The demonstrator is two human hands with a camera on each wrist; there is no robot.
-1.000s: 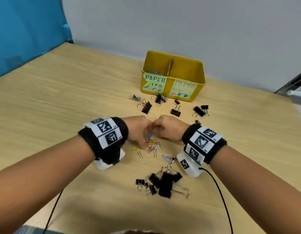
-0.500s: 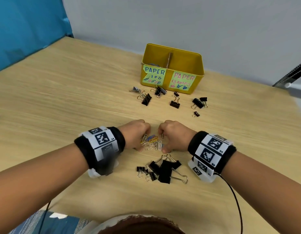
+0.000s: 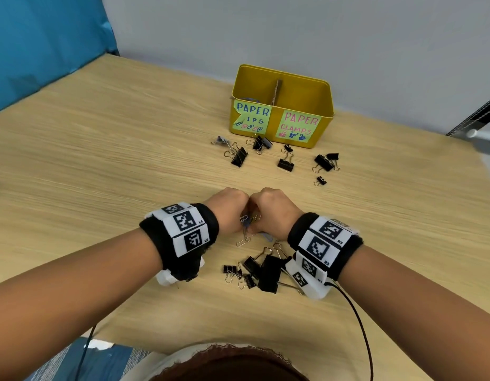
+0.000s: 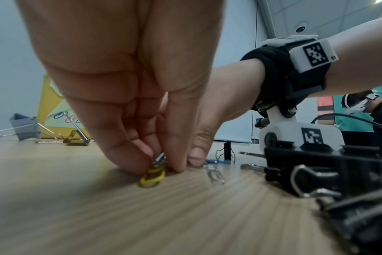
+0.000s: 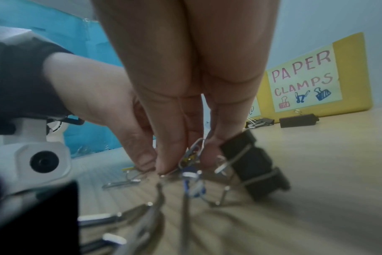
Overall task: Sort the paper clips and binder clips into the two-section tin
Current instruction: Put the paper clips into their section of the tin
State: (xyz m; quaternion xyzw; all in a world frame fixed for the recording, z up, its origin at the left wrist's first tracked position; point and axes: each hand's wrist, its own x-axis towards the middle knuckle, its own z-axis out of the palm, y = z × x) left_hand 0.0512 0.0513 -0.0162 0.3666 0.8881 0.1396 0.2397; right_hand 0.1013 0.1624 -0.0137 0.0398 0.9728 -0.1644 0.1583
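Observation:
Both hands meet over a small heap of coloured paper clips (image 3: 248, 225) in the middle of the table. My left hand (image 3: 228, 209) pinches clips against the wood; a yellow clip (image 4: 153, 177) pokes out under its fingertips (image 4: 140, 163). My right hand (image 3: 271, 209) pinches the same bunch (image 5: 192, 155) from the other side. A silver clip (image 3: 243, 241) lies loose just below the hands. The yellow two-section tin (image 3: 282, 105) stands at the back, labelled PAPER CLIPS on the left and PAPER CLAMPS (image 5: 303, 77) on the right. Several clips lie in its left section.
A pile of black binder clips (image 3: 263, 270) lies between my wrists, close to the table's near edge. More black binder clips (image 3: 285, 158) are scattered just in front of the tin. A cable (image 3: 359, 325) runs from my right wrist. A blue panel (image 3: 40, 39) stands at the left.
Both hands have drawn closer together over the paper clips, gathering the spread heap into a tight bunch between the fingertips. The binder clips have not moved.

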